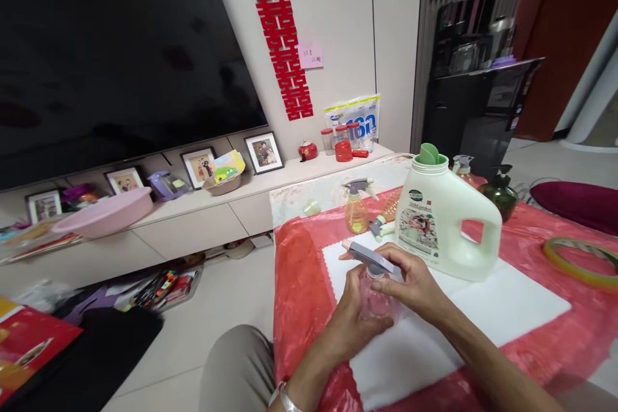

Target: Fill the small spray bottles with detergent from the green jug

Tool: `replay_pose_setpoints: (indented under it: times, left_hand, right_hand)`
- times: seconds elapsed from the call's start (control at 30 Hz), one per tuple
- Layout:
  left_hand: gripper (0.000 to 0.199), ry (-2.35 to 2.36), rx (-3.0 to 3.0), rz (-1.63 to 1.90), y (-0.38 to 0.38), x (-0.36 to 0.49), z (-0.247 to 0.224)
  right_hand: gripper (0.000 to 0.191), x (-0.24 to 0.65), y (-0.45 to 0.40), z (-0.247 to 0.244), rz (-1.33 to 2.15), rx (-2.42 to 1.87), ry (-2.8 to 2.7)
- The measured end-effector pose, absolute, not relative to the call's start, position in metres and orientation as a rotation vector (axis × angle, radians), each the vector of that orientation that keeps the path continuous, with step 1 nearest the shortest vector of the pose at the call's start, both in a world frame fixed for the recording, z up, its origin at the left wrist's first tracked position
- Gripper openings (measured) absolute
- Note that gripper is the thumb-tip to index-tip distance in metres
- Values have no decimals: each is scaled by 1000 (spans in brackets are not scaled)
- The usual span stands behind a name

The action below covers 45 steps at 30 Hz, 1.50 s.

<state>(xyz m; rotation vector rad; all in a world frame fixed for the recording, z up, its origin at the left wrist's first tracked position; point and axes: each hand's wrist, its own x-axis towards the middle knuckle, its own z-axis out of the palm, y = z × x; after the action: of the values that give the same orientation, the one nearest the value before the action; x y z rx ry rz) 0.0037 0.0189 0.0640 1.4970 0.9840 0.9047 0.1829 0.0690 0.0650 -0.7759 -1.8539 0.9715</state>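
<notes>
Both of my hands are on a small pink see-through spray bottle (377,301) with a grey trigger head. My left hand (348,317) wraps round the bottle's body from the left. Its neck, just under the trigger head, is gripped by the fingers of my right hand (410,280). Beneath them lies a white cloth (410,354). A large pale green jug (449,225) with a handle stands just beyond my right hand, a green cap or scoop in its mouth. Behind my hands an amber spray bottle (356,214) stands upright, and another orange-tinted one (389,207) lies tilted beside it.
Red plastic sheeting (299,270) covers the table. A tape roll (582,262) lies at the right, near a dark green pump bottle (500,193). A small pale green cup (311,208) is at the far edge. Jars and photo frames line the long cabinet (193,219) beyond.
</notes>
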Motion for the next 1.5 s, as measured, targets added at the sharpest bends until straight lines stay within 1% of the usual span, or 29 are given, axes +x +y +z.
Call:
replay_pose_setpoints:
  times: [0.1, 0.3, 0.57, 0.77, 0.97, 1.13, 1.33, 1.5]
  left_hand:
    - [77, 965, 1488, 906, 19, 4, 62]
    - [85, 987, 1504, 930, 21, 3, 56]
    - [82, 976, 1512, 934, 20, 4, 60]
    - [80, 985, 1523, 940, 19, 4, 60]
    - [83, 995, 1544, 943, 20, 3, 51]
    - [86, 1012, 1541, 920, 21, 3, 48]
    - [86, 981, 1527, 945, 20, 3, 52]
    - [84, 1001, 1514, 958, 19, 4, 52]
  right_hand:
    - [58, 183, 69, 69, 990, -785, -1871]
    - [64, 188, 69, 79, 1042, -676, -1958]
    - [60, 186, 72, 70, 1037, -729, -1926]
    - [61, 184, 70, 70, 1047, -777, -1888]
    - [60, 188, 69, 80, 1098, -702, -1914]
    - [56, 187, 69, 77, 1097, -689, -1885]
    - [53, 188, 71, 77, 1106, -653, -1905]
    - [54, 190, 72, 78, 1106, -620, -1950]
